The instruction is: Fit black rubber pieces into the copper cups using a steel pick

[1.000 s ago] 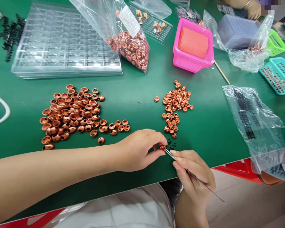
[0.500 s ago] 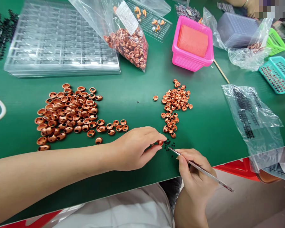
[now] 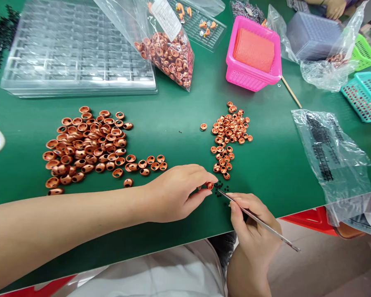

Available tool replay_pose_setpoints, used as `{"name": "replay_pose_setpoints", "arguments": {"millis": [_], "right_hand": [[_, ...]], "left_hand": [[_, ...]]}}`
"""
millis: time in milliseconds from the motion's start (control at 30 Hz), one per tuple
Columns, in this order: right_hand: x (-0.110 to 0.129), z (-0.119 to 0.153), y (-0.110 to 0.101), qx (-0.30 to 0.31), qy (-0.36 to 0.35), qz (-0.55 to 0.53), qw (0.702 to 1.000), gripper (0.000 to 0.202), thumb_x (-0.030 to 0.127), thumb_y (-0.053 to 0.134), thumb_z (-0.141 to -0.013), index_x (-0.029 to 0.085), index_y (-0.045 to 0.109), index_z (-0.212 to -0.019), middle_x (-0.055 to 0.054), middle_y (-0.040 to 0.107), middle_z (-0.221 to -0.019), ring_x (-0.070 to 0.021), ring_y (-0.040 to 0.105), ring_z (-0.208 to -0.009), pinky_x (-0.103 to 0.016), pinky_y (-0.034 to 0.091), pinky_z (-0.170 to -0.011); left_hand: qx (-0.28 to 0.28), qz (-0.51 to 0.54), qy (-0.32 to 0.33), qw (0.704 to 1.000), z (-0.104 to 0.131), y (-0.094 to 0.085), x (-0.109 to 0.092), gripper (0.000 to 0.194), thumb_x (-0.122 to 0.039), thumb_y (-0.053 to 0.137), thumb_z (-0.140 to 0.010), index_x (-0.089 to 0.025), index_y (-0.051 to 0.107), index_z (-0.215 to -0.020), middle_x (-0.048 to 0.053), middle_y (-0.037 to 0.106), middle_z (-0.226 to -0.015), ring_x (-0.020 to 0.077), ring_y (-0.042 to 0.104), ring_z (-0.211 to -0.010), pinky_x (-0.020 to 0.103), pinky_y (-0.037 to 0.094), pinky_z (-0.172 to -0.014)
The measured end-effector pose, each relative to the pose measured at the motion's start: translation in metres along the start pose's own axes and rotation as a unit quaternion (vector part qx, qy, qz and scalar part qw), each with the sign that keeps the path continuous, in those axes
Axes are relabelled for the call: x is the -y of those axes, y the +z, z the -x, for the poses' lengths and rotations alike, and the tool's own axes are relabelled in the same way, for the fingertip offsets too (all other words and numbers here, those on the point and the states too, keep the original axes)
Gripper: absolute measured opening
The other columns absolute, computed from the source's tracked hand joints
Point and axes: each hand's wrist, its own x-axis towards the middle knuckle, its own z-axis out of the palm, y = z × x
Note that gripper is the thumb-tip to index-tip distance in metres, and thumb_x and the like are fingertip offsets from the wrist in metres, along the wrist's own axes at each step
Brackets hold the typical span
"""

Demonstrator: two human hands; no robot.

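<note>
My left hand [image 3: 179,193] pinches a small copper-coloured shell [image 3: 210,185] between thumb and fingers, its hollow side towards the right. In my right hand [image 3: 256,220] is a pair of slim metal tweezers [image 3: 262,225], held like a pen. Their tip is close to the shell, over a scatter of tiny black pieces [image 3: 224,188] on the green table. Whether the tip grips a black piece is too small to tell. Beyond the hands lies a pile of copper shells [image 3: 231,128], and a larger pile [image 3: 89,144] spreads out on the left.
Clear plastic trays [image 3: 77,53] are stacked at the back left, beside a bag of copper shells [image 3: 170,55]. A pink basket [image 3: 253,78] holds an orange-red block. Right of it are a wooden stick [image 3: 291,91], a plastic bag [image 3: 330,144] with black parts and a teal basket [image 3: 363,97].
The tweezers' tip has shifted slightly left, closer to the shell in my left hand. My left hand keeps its pinch. The view has shifted slightly.
</note>
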Motion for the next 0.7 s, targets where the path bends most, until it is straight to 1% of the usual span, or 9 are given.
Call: {"name": "replay_pose_setpoints", "arguments": {"millis": [200,267,333,467,533,700], "right_hand": [[0.0001,-0.0016,0.0002,0.020,-0.003,0.008,1.000,0.024,0.006,0.066,-0.081,0.025,0.064,-0.097,-0.003,0.074,-0.092,-0.0196,0.071,-0.082,-0.036,0.057,-0.069],[0.0010,-0.0023,0.0010,0.009,-0.011,-0.004,1.000,0.026,0.004,0.066,-0.080,0.024,0.065,-0.097,-0.002,0.074,-0.092,-0.0195,0.072,-0.081,-0.036,0.057,-0.068],[0.0022,-0.0022,0.0017,-0.016,-0.021,-0.026,0.999,0.029,0.002,0.066,-0.079,0.024,0.066,-0.098,-0.002,0.074,-0.090,-0.0196,0.072,-0.079,-0.036,0.057,-0.067],[0.0037,0.0008,0.0018,-0.054,-0.046,-0.067,0.995,0.033,-0.002,0.065,-0.077,0.024,0.067,-0.098,-0.002,0.075,-0.088,-0.0198,0.072,-0.076,-0.033,0.054,-0.059],[0.0035,0.0023,0.0013,-0.051,-0.056,-0.072,0.995,0.036,-0.003,0.065,-0.075,0.023,0.067,-0.099,-0.002,0.075,-0.090,-0.0201,0.073,-0.076,-0.033,0.053,-0.059],[0.0017,0.0018,0.0002,-0.018,-0.082,-0.055,0.995,0.038,-0.004,0.066,-0.075,0.023,0.067,-0.102,-0.002,0.076,-0.092,-0.0196,0.073,-0.078,-0.032,0.052,-0.059]], "left_hand": [[0.000,-0.003,-0.002,1.000,0.0001,0.0004,0.0009,0.020,-0.014,0.050,-0.094,-0.013,0.061,-0.111,0.006,0.067,-0.092,0.0171,0.061,-0.084,0.028,0.050,-0.076],[0.000,-0.006,-0.002,1.000,0.0003,0.0010,0.0018,0.019,-0.014,0.051,-0.094,-0.013,0.061,-0.110,0.006,0.067,-0.092,0.0173,0.061,-0.084,0.029,0.050,-0.076],[-0.001,-0.013,0.000,1.000,0.0003,0.0021,0.0024,0.018,-0.015,0.052,-0.095,-0.013,0.062,-0.110,0.006,0.068,-0.092,0.0174,0.061,-0.083,0.029,0.050,-0.075],[-0.010,-0.028,0.030,0.999,-0.0005,0.0054,0.0016,0.016,-0.015,0.053,-0.095,-0.013,0.062,-0.109,0.006,0.069,-0.091,0.0170,0.061,-0.081,0.029,0.050,-0.075],[-0.010,-0.032,0.045,0.998,-0.0009,0.0069,0.0004,0.015,-0.015,0.053,-0.096,-0.013,0.062,-0.107,0.006,0.069,-0.090,0.0170,0.060,-0.079,0.030,0.050,-0.076],[-0.005,-0.036,0.055,0.998,-0.0010,0.0086,-0.0015,0.013,-0.014,0.052,-0.097,-0.012,0.063,-0.104,0.006,0.068,-0.085,0.0167,0.059,-0.076,0.030,0.049,-0.073]]}}
